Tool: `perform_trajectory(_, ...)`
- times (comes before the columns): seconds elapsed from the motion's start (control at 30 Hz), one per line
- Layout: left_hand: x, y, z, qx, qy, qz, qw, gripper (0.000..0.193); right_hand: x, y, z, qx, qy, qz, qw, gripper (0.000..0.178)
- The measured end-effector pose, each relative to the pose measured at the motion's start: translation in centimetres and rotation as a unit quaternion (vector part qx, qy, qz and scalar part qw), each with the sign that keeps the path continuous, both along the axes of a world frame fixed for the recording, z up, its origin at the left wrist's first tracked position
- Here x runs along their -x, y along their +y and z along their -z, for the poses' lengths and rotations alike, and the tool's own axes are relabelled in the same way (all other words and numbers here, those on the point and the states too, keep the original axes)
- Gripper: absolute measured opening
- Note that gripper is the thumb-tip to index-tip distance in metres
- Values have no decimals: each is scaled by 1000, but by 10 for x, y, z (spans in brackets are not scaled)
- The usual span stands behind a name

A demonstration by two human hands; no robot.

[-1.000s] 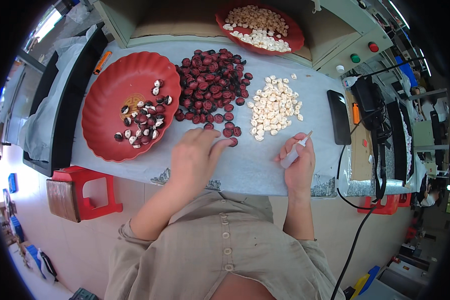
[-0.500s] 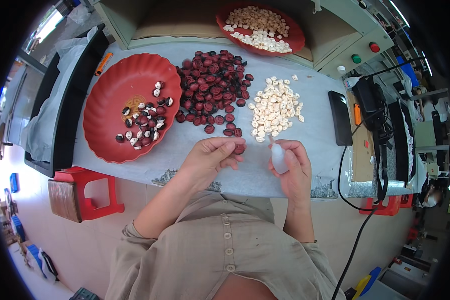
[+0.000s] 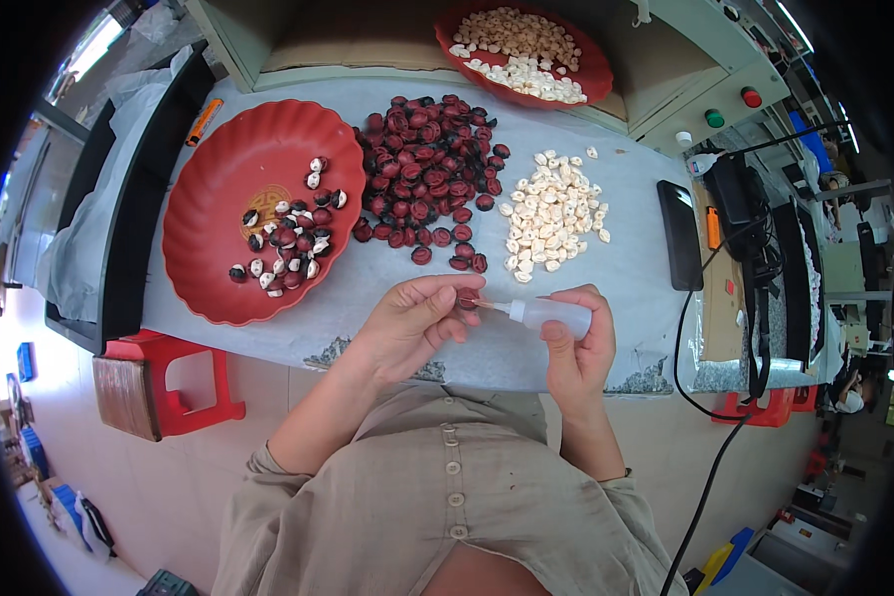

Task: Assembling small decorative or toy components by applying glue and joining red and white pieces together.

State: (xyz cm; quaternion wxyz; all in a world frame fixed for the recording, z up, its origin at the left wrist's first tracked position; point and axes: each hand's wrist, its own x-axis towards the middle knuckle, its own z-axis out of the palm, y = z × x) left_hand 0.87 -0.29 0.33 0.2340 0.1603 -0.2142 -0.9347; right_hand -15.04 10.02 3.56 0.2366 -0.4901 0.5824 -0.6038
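My left hand [image 3: 407, 326] is closed, pinching one small dark-red shell-like piece [image 3: 468, 297] between thumb and fingers. In my right hand [image 3: 580, 348] lies a translucent white squeeze bottle [image 3: 551, 314], tipped sideways. Its thin nozzle points left and reaches the red piece; whether the tip touches is too small to tell. Beyond my left hand is a heap of dark red and black pieces [image 3: 422, 169]. Past the bottle lies a pile of cream-coloured pieces [image 3: 551, 214]. A large scalloped red tray [image 3: 204, 219] on the left holds several red, black and white pieces.
A second red tray [image 3: 601, 84] with pale pieces sits at the back in a green-grey metal housing [image 3: 680, 109] with buttons. A black phone [image 3: 678, 233] and cables lie on the right. A black bin [image 3: 134, 219] stands left; a red stool [image 3: 209, 387] is below.
My right hand has swung the bottle from upright to lying sideways, its nozzle now at the red piece. My left hand stays nearly in place. The view has shifted slightly.
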Motion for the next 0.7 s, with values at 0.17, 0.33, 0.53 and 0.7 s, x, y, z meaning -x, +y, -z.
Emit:
perform_trajectory(0.17, 0, 0, -1, 2, -8, -2, 1000, 26, 0, -1, -2, 10, 44, -6, 999, 21)
perform_trajectory(0.33, 0, 1, 0, 3, -7, -2, 1000, 26, 0, 0, -3, 15, 38, -1, 999, 21)
perform_trajectory(0.53, 1, 1, 0, 4, -7, -2, 1000, 26, 1, 0, -2, 20, 69, -8, 997, 20)
perform_trajectory(0.7, 0, 2, 1, 9, -5, -4, 1000, 25, 2, 1, -4, 19, 99, -21, 995, 21)
